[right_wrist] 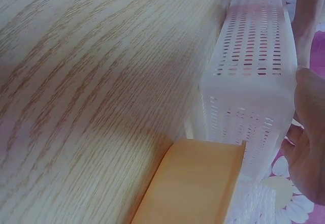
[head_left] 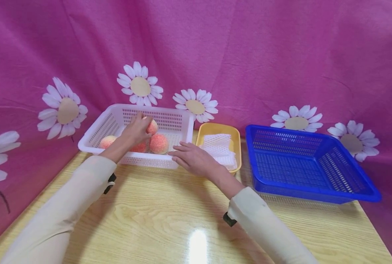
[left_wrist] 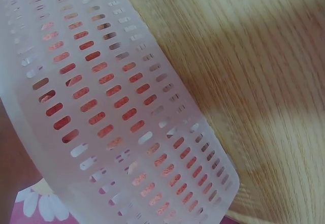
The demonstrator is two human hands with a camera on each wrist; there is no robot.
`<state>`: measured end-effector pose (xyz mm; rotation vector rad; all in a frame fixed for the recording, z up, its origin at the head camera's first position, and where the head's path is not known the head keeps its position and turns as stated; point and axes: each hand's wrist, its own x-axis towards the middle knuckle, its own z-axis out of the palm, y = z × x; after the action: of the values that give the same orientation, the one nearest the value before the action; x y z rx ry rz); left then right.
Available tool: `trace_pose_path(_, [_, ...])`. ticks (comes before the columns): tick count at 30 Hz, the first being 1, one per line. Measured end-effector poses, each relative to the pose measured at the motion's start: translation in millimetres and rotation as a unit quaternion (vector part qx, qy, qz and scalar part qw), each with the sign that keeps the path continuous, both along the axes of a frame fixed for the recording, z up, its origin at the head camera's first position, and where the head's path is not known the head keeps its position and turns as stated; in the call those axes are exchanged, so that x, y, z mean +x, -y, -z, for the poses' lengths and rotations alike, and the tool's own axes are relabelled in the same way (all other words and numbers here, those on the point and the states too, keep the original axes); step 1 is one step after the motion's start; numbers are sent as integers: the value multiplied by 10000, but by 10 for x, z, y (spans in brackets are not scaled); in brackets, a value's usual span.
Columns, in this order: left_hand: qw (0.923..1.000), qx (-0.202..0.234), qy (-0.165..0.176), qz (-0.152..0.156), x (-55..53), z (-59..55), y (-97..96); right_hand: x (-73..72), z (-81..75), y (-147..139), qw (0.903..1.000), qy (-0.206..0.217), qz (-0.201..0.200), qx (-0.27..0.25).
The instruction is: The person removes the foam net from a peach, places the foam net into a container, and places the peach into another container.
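My left hand (head_left: 137,129) reaches into a white slotted basket (head_left: 153,161) and grips a peach (head_left: 151,127), its fingers curled over the fruit. Below that peach lies another peach (head_left: 158,143) in the basket, with one more peach (head_left: 107,142) at the left end and a red one partly hidden by my left forearm. Through the slots of the basket wall (left_wrist: 109,102) in the left wrist view, red fruit shows. My right hand (head_left: 194,158) has its fingers extended at the basket's front right corner, fingertips right at the rim; the right wrist view shows this hand (right_wrist: 310,132) beside the basket.
A yellow tray (head_left: 238,146) holding white foam net sleeves (head_left: 219,146) stands right of the white basket, partly under my right hand. Farther right sits a blue slotted basket (head_left: 288,161). Behind everything hangs a magenta flowered cloth (head_left: 242,66); a wood-grain table (head_left: 149,220) lies underneath.
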<state>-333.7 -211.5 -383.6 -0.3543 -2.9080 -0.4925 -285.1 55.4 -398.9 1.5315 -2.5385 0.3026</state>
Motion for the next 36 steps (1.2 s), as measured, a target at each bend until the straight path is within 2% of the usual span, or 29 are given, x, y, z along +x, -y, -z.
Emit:
trace_pose_path(7, [9996, -189, 207, 2, -36, 2, 5, -10, -5, 9, 10000, 9, 3, 45])
trace_pose_path(15, [9988, -460, 169, 76, -60, 14, 11, -14, -6, 7, 10000, -9, -21, -2])
trace_pose_path(17, [9983, -507, 269, 39, -60, 20, 13, -13, -7, 8, 10000, -26, -49, -30])
trace_pose_path(22, [9972, -480, 562, -76, -62, 42, 11, -8, -12, 3, 10000, -49, -51, -64])
trace_pose_path(36, [9947, -525, 873, -130, -76, 102, -4, -10, 3, 3, 9999, -112, -24, 23])
